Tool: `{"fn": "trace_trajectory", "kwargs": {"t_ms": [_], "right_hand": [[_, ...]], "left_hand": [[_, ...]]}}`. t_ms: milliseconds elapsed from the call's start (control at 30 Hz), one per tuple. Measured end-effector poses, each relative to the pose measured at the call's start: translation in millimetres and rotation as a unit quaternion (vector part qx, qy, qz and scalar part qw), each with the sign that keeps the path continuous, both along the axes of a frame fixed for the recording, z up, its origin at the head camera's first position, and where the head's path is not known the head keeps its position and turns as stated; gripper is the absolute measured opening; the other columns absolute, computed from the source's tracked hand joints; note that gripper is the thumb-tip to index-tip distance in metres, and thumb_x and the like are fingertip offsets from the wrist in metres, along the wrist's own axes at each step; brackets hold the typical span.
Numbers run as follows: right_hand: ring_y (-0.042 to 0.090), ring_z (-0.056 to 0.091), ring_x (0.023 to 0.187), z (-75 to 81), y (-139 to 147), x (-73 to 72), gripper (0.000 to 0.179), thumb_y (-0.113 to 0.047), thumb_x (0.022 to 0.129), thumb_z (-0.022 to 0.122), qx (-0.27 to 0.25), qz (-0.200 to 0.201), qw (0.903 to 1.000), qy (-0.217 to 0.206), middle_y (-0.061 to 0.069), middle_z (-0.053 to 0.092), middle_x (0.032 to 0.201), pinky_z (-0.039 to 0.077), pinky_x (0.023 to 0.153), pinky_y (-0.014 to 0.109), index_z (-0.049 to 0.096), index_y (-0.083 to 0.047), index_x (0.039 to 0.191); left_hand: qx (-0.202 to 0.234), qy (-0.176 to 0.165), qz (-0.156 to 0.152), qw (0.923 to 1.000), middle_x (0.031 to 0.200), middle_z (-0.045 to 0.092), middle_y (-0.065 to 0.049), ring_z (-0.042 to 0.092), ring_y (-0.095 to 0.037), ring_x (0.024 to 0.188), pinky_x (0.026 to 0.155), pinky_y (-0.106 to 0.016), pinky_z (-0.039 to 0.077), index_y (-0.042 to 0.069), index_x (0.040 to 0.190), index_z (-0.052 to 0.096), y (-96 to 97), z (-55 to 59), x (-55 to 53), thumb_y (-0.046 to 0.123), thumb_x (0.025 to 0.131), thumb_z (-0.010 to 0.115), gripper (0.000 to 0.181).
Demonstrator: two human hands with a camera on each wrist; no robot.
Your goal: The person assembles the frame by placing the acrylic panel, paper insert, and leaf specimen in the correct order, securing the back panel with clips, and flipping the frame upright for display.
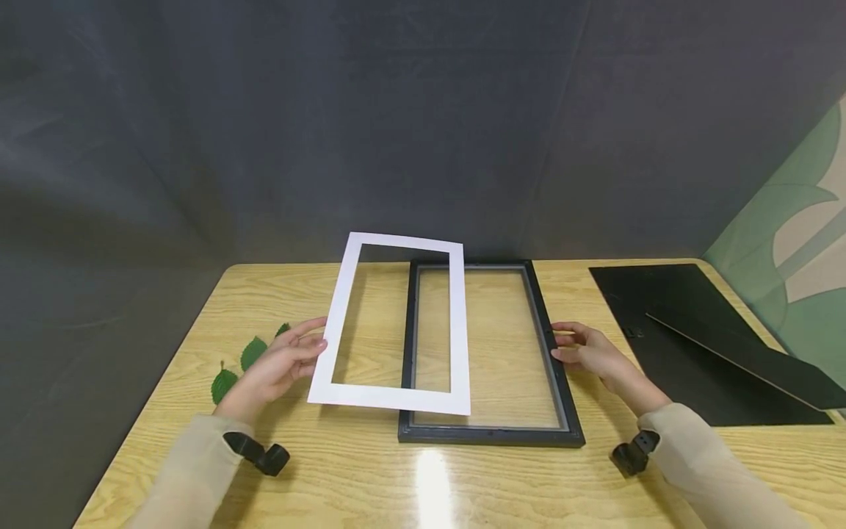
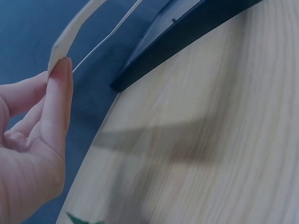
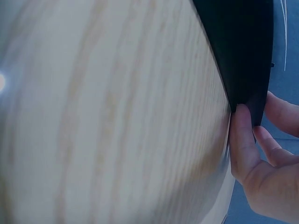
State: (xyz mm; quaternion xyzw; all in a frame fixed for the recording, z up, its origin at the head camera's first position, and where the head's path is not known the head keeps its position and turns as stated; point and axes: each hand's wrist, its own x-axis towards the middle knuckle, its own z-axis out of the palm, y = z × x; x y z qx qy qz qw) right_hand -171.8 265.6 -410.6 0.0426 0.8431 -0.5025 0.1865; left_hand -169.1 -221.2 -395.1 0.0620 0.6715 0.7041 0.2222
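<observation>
White mat point(image 1: 459, 327) is pinched by the left of the hands point(image 1: 279, 365), the right point(image 1: 592, 356) loosely touching the black frame point(image 1: 492, 436).

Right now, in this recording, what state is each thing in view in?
White mat: raised, tilted, overlapping the frame's left side in the head view
Black frame: flat on the table, tabletop visible through its middle
Black board: lying on the table
Board's flap: angled up
Leaves: lying on the table, partly hidden
Left hand: pinching the mat's edge
Right hand: holding the frame's right side
</observation>
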Motion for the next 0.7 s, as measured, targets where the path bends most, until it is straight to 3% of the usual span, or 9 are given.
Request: {"fn": "trace_trajectory", "kwargs": {"t_ms": [200, 700], "right_hand": [[0.003, 0.056, 0.087, 1.6, 0.9, 0.1, 0.061, -0.006, 0.094, 0.057, 0.002, -0.001, 1.0000, -0.003, 0.026, 0.044, 0.129, 0.055, 0.077, 0.022, 0.026, 0.007, 0.145], [0.003, 0.057, 0.088, 1.5, 0.7, 0.8, 0.061, -0.006, 0.094, 0.058, 0.004, -0.005, 1.0000, -0.005, 0.028, 0.043, 0.132, 0.056, 0.080, 0.023, 0.027, 0.006, 0.145]], "left_hand": [[-0.016, -0.004, -0.013, 0.9998, 0.105, 0.059, 0.009, 0.062, -0.001, 0.088, 0.078, -0.021, 0.055, -0.001, 0.150, 0.016, 16.9, -5.1, 0.2, 0.007, 0.098, 0.048, 0.062], [-0.021, -0.024, -0.006, 0.9995, 0.111, 0.054, -0.003, 0.062, -0.007, 0.088, 0.078, -0.023, 0.055, 0.000, 0.147, 0.023, 64.1, -19.8, -0.6, 0.007, 0.096, 0.050, 0.058]]}}
